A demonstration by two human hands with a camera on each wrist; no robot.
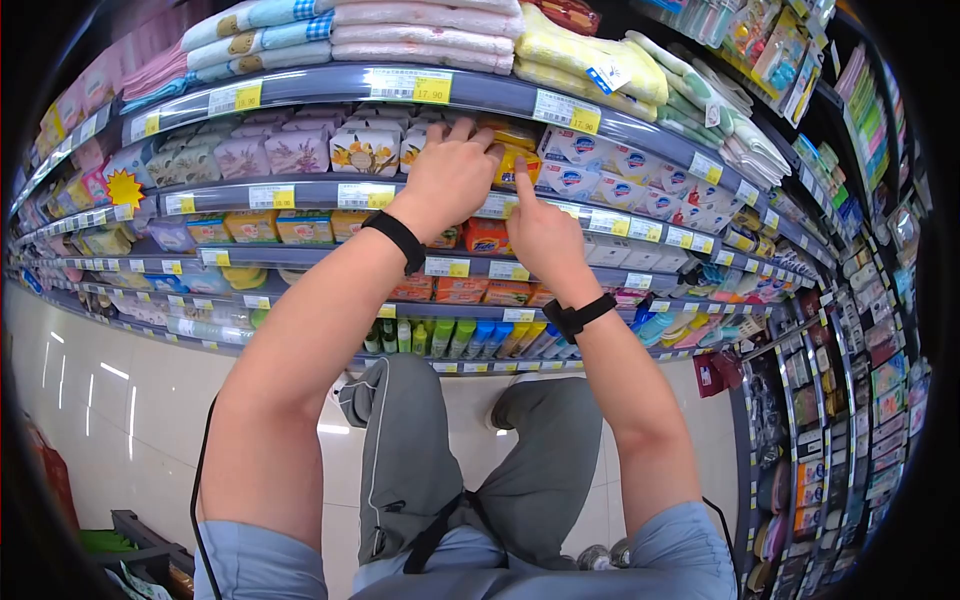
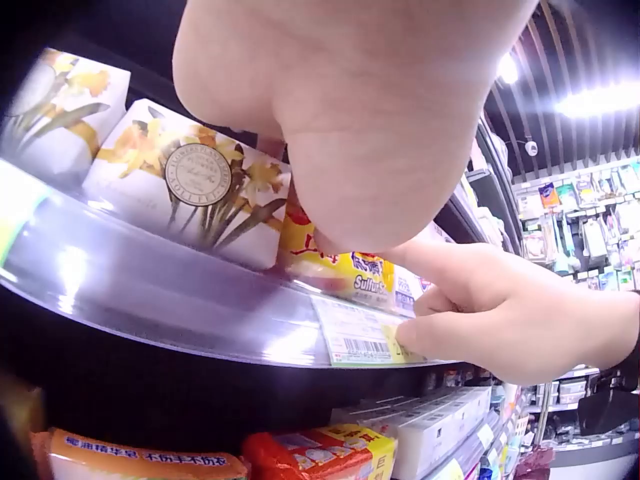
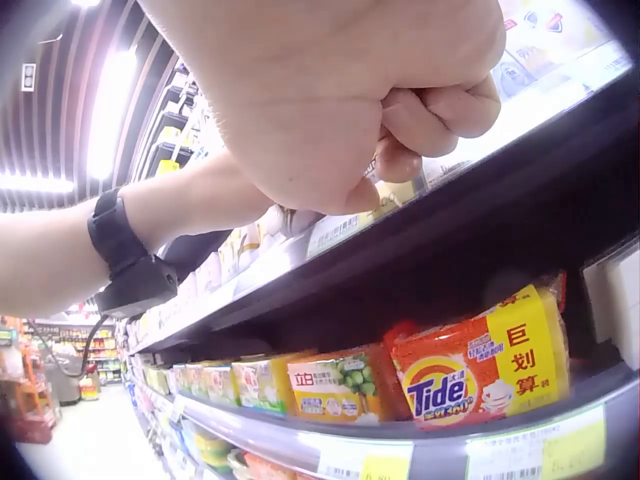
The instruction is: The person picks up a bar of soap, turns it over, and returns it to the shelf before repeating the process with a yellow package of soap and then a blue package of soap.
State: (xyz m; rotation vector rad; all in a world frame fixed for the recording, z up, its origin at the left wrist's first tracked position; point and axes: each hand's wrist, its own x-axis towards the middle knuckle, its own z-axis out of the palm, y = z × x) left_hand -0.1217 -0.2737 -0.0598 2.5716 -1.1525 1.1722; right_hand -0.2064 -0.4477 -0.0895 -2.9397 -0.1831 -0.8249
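A yellow soap pack [image 1: 518,166] labelled in part "Sulfu" stands at the front of a shelf, beside white soap boxes [image 2: 190,180] printed with yellow flowers. My left hand [image 1: 455,172] reaches over these from above, its fingers spread at the tops of the packs and the fingertips hidden. I cannot tell whether it grips one. From the right, my right hand [image 1: 548,240] points its straight index finger up against the yellow pack's front. Its other fingers are curled in, as the right wrist view shows.
White soap boxes with blue logos [image 1: 600,175] fill the shelf to the right. One shelf down sit orange Tide packs [image 3: 470,360] and green-and-orange soap packs [image 3: 340,385]. A shelf edge with price tags [image 2: 365,335] runs just below both hands. Folded towels [image 1: 430,35] lie on the shelf above.
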